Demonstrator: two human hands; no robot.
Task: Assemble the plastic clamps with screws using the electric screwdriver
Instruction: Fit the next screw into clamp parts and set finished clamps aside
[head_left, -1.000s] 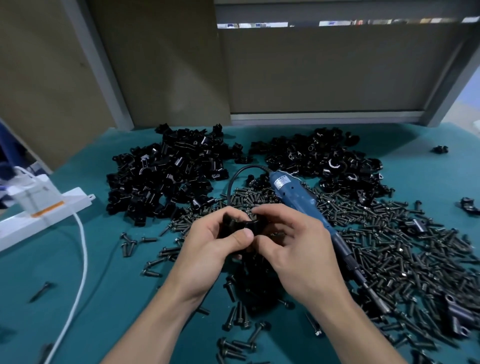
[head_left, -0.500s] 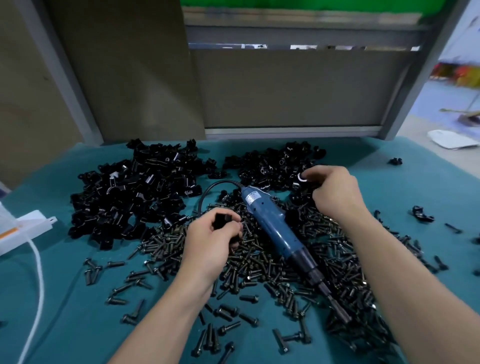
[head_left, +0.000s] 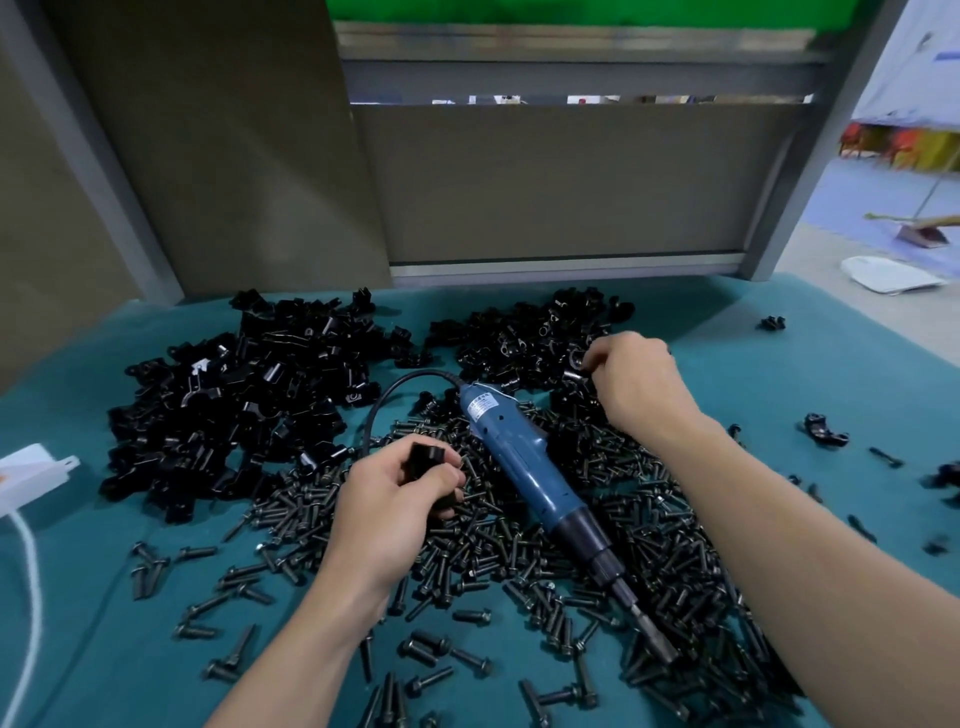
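Over dull threaded screws, left hand, right hand tight around glossy black clamps.

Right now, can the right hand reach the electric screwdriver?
Probably yes: the electric screwdriver lies uncovered on the screws beside the right hand, though it is busy at the clamp pile.

No legible text anywhere. Pale label on electric screwdriver, print too blurred to read.
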